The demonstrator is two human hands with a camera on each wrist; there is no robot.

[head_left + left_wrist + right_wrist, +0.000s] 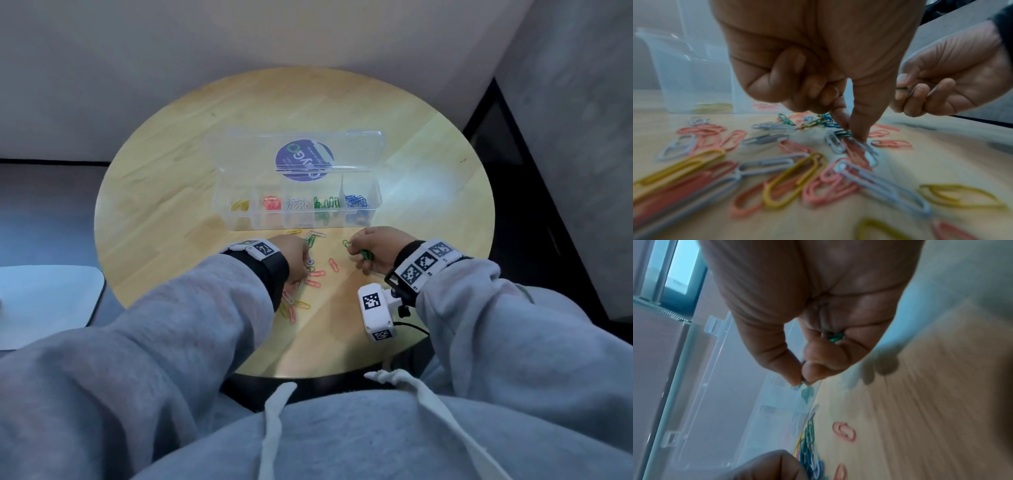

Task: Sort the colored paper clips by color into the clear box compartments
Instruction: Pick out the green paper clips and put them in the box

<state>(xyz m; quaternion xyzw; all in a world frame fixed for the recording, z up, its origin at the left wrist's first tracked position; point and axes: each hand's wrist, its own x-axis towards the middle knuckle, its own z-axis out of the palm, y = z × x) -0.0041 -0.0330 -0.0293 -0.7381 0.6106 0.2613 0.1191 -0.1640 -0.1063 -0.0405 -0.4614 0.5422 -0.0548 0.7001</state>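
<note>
1. The clear box point(298, 209) sits open on the round wooden table point(171, 164), its lid tipped back behind it.
2. Its five compartments hold, from left to right, yellow clips point(239, 205), pink clips point(271, 202), white clips point(297, 203), green clips point(326, 202) and blue clips point(356, 201).
3. The loose clips point(310, 274) lie scattered on the table just in front of the box, a mix of pink, white, yellow, green and blue.
4. The left hand point(818, 65) is down in that pile. Its grip is nearly closed, with thumb and forefinger tips pressed together on a green clip point(842, 133) lying among white and pink ones; the other fingers are curled in.
5. The right hand point(807, 313) is held just above the table, near the box's front wall. Its grip is closed: thumb and forefinger pinch one green clip point(346, 244), and more green clips point(835, 337) are tucked under the curled fingers in the palm.
</note>
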